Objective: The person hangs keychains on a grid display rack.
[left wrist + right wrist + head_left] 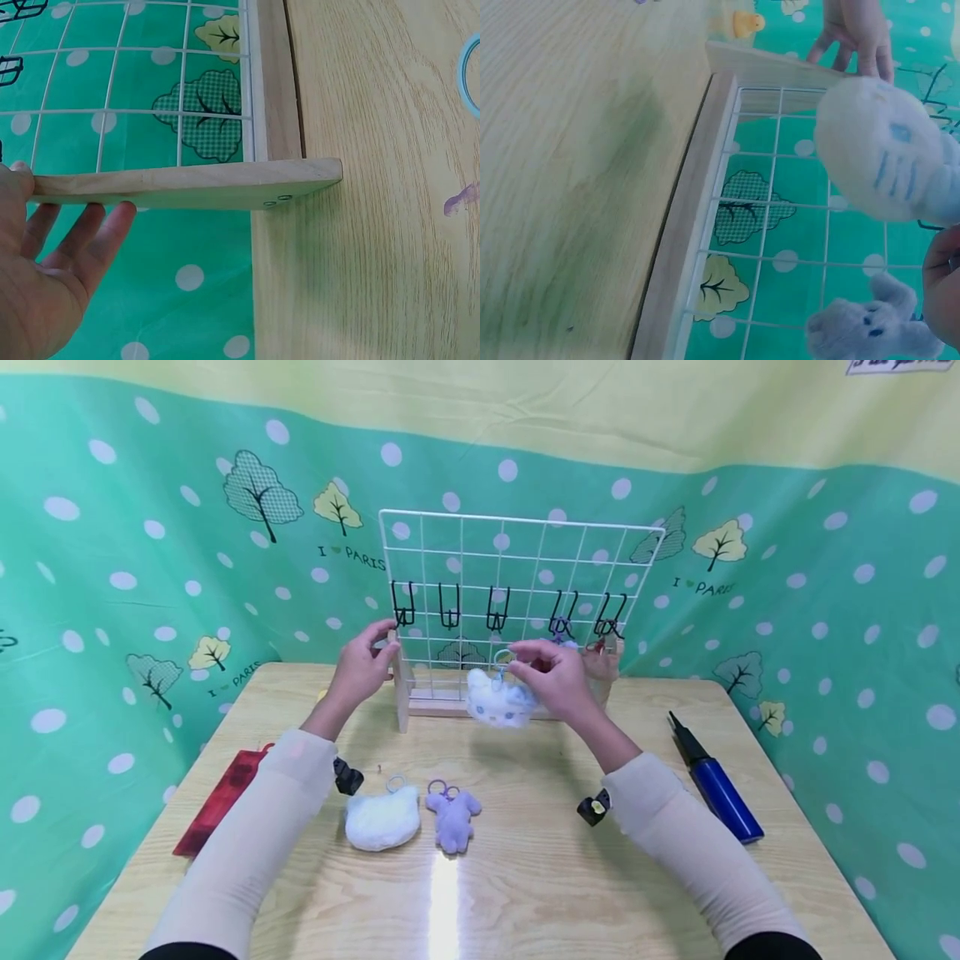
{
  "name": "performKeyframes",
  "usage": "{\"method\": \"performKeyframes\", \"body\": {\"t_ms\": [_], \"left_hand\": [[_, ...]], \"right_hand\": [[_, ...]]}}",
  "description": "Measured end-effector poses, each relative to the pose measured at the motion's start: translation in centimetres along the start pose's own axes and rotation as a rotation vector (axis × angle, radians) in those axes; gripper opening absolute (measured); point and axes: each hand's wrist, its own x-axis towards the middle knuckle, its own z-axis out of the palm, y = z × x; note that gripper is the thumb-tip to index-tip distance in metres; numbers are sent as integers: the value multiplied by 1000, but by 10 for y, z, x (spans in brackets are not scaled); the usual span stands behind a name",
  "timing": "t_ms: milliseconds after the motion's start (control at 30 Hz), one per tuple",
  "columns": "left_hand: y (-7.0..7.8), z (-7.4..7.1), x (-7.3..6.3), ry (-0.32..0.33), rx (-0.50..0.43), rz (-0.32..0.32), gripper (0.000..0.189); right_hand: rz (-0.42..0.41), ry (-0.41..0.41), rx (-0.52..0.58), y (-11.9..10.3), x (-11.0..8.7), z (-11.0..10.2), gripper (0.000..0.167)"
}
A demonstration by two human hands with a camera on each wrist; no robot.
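Observation:
My right hand (pixel 555 677) pinches the ring of a fluffy white plush keychain (pixel 497 702) with a blue face, held in front of the rack. In the right wrist view this plush (pixel 877 146) hangs close by the white wire grid (pixel 780 259). My left hand (pixel 363 667) holds the rack's wooden side board (pixel 402 685), thumb at its edge and fingers against the outer face (pixel 187 199). Black hooks (pixel 497 610) line the grid. From the rightmost hook hangs a brownish plush (pixel 602 662); a lavender-grey plush (pixel 870 322) hangs beside it, mostly hidden by my right hand in the head view.
On the table in front of the rack lie a white plush keychain (pixel 382 818) and a purple plush keychain (pixel 453 822). A red bag (pixel 225 797) is at the left, a blue bottle with a black nozzle (pixel 723 797) at the right. A yellow duck (pixel 746 24) stands behind the left board.

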Motion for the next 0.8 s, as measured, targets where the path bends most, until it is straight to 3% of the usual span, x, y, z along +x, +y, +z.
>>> {"method": "performKeyframes", "body": {"t_ms": [800], "left_hand": [[0, 0, 0, -6, -26, -4, 46]], "right_hand": [[30, 101, 76, -11, 14, 10, 24]]}}
